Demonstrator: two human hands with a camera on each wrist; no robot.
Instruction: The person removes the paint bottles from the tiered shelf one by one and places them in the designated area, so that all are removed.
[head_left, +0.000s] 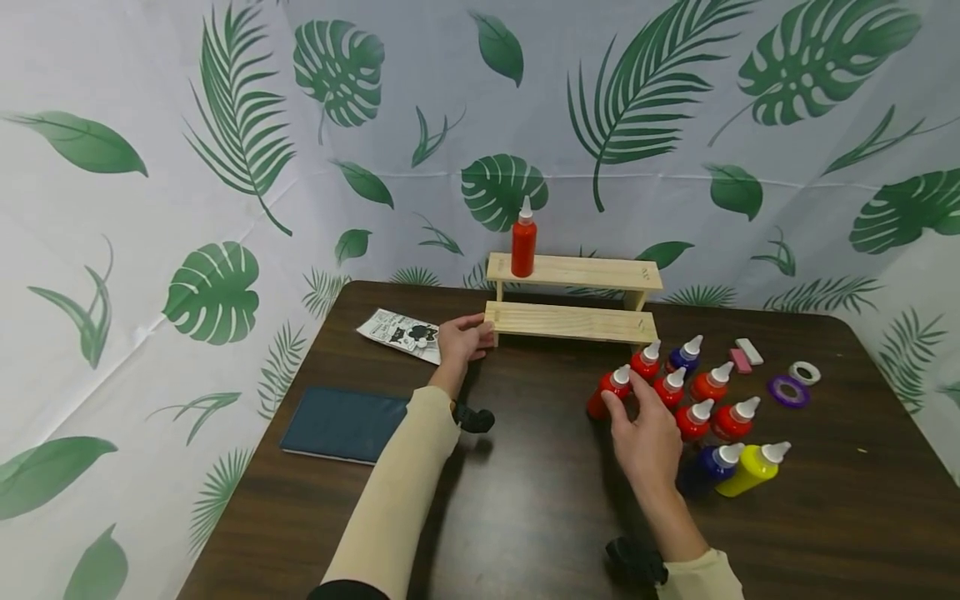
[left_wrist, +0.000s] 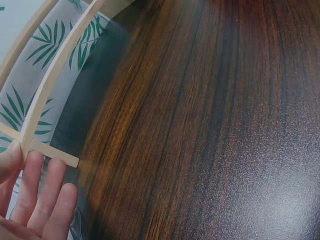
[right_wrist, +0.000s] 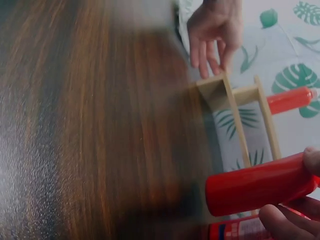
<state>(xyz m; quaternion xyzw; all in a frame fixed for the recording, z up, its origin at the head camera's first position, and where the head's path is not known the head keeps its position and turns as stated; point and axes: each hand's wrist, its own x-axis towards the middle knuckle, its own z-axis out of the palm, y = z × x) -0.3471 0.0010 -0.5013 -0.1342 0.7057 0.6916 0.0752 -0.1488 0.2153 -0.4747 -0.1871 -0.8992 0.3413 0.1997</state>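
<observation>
My right hand (head_left: 651, 437) pinches a red squeeze bottle (head_left: 604, 397) with a white pointed cap near its top. In the right wrist view this red bottle (right_wrist: 255, 185) is tilted, and its base is off the table. My left hand (head_left: 459, 342) holds the left end of a two-step wooden rack (head_left: 570, 321). Its thumb and fingers lie on either side of the board end (left_wrist: 30, 132) in the left wrist view. An orange-red bottle (head_left: 523, 248) stands upright at the left of the rack's upper step.
Several red bottles (head_left: 692, 422), blue bottles (head_left: 708, 468) and a yellow bottle (head_left: 750, 472) stand right of my right hand. Farther right lie purple tape (head_left: 772, 390), white tape (head_left: 814, 372) and two small blocks (head_left: 740, 361). A printed packet (head_left: 393, 332) and dark blue notebook (head_left: 345, 423) lie left.
</observation>
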